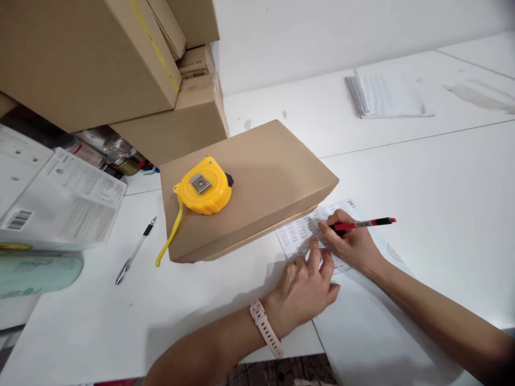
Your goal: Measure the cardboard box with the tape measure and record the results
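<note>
Table: the white table [434, 177] runs under and beyond both hands, giving the right hand a flat writing surface.
Stacked cartons: several brown cartons [92, 59] rise far beyond the left hand, off to its left, probably piled there to leave space around the hands.
Cardboard box: a low, closed brown box [265, 166] lies just beyond the left hand, apparently kept close for reference.
Printed carton: a white carton with a barcode [80, 198] stands well left of the left hand.
Written sheet: the paper [295, 233] with handwritten rows lies beneath the fingers of both hands, beside the box.
Paper stack: loose white sheets [394, 94] lie well beyond the right hand.
Left hand: this hand [303, 289] grasps nothing; its loosely bent fingers rest at the sheet, likely to steady it.
Right hand: this hand [354, 241] grips the red pen in a writing hold, presumably for fine control.
Tape measure: the yellow tool [205, 187] sits on the box, beyond and left of the left hand, perhaps parked within reach.
Red pen: its barrel [362, 223] slants out rightward from the right hand; the fingers hide its tip.
Clear pen: it [135, 250] lies unused, well left of the left hand.
Wristband: a pink strap [265, 328] circles the wrist behind the left hand.
</note>
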